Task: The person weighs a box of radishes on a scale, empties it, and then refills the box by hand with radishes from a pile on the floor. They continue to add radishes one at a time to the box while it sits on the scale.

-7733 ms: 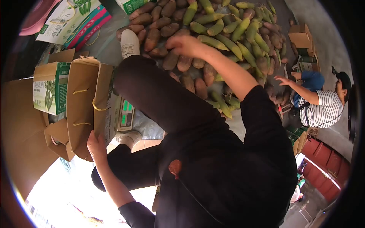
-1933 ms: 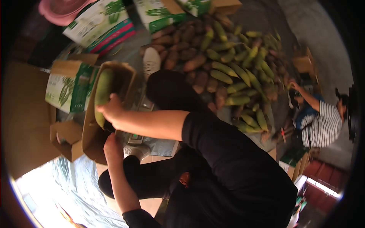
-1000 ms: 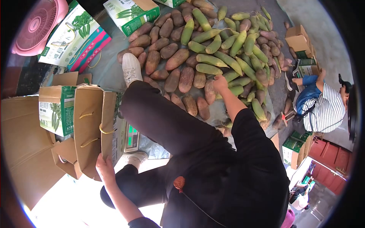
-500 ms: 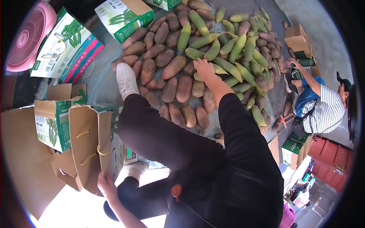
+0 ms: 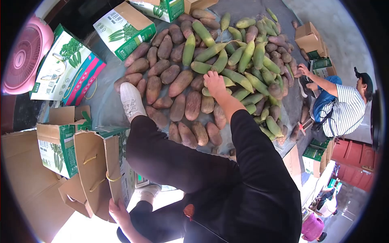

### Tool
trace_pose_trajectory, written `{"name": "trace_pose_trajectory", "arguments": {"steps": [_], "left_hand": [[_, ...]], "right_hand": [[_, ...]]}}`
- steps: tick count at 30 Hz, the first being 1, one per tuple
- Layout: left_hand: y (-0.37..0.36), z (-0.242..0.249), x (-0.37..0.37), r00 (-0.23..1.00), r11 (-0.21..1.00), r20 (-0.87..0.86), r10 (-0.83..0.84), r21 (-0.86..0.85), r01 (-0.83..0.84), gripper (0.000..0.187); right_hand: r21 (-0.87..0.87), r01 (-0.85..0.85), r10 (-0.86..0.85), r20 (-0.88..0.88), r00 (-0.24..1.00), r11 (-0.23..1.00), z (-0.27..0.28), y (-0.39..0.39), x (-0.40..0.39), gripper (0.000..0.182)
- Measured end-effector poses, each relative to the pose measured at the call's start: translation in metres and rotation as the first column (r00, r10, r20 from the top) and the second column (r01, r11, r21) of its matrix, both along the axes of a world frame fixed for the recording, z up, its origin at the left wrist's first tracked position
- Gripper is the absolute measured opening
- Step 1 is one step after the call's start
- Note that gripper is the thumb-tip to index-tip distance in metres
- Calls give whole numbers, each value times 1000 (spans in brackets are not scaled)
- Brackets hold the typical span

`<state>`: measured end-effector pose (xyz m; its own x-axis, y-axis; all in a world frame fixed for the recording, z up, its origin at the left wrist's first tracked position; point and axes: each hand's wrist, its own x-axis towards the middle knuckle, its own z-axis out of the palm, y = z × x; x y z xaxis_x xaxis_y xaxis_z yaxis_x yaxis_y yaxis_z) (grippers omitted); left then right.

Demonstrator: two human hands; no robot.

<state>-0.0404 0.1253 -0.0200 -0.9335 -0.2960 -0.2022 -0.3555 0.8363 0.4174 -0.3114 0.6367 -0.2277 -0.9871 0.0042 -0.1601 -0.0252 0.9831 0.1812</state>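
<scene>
My right hand (image 5: 214, 83) reaches into the pile, its bent fingers closed over a green radish (image 5: 227, 82) that is partly hidden beneath them. Other green radishes (image 5: 247, 56) lie heaped just beyond and to the right. Reddish-brown root vegetables (image 5: 193, 105) are spread to the left and nearer my leg. At the lower left, my left hand (image 5: 118, 211) grips the edge of an open cardboard box (image 5: 91, 162) with yellow cord handles. My fingers there are partly hidden by the cardboard.
Printed green-and-white boxes (image 5: 123, 30) stand at the upper left, near a pink fan (image 5: 28, 56). A scale display (image 5: 140, 178) shows beside the open box. My shoe (image 5: 131, 99) rests against the pile. A person in a striped shirt (image 5: 350, 107) reaches toward its right side.
The view has shifted slightly, so the boxes and pile sit a little differently in frame. My right hand stays on the radish, and my left hand keeps hold of the box edge.
</scene>
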Motion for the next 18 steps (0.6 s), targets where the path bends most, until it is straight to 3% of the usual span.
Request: {"name": "trace_pose_trajectory", "arguments": {"steps": [2, 5, 7, 9, 10, 11, 12, 14, 16, 18], "left_hand": [[0, 0, -1, 1000, 1000, -11, 3, 9, -2, 13], [-2, -1, -1, 1000, 999, -18, 14, 46, -13, 13], [-6, -2, 2, 999, 998, 2, -35, -51, 35, 14], [2, 8, -4, 999, 1000, 53, 11, 1, -11, 14], [-2, 7, -3, 997, 997, 74, 29, 64, -34, 15], [7, 11, -6, 998, 996, 22, 65, 61, -66, 17], [4, 13, -5, 996, 999, 76, 48, 16, -49, 19], [1, 14, -2, 992, 997, 95, 78, -7, -77, 21], [-1, 10, -1, 994, 996, 70, 82, -28, -81, 20], [-2, 10, 0, 997, 998, 39, 61, -15, -60, 22]], "right_hand": [[-26, 2, -4, -97, 995, 1000, 3, 1, 6, 23], [-19, 10, -10, 10, 1000, 1000, 11, 6, 19, 23], [-133, -77, 57, -153, 987, 988, 19, 13, 31, 26], [-285, -34, -26, -204, 979, 958, 22, 23, 37, 31], [-358, -106, 2, -279, 960, 928, 24, 30, 41, 39], [-420, -65, -54, -265, 963, 905, 29, 31, 42, 50], [-490, -62, -85, -273, 958, 870, 37, 30, 45, 59], [-547, -66, -128, -309, 942, 835, 54, 25, 38, 64], [-679, -128, -152, -336, 929, 723, 84, 13, 30, 63], [-940, -94, -278, -191, 941, 327, 121, -15, 25, 59]]}}
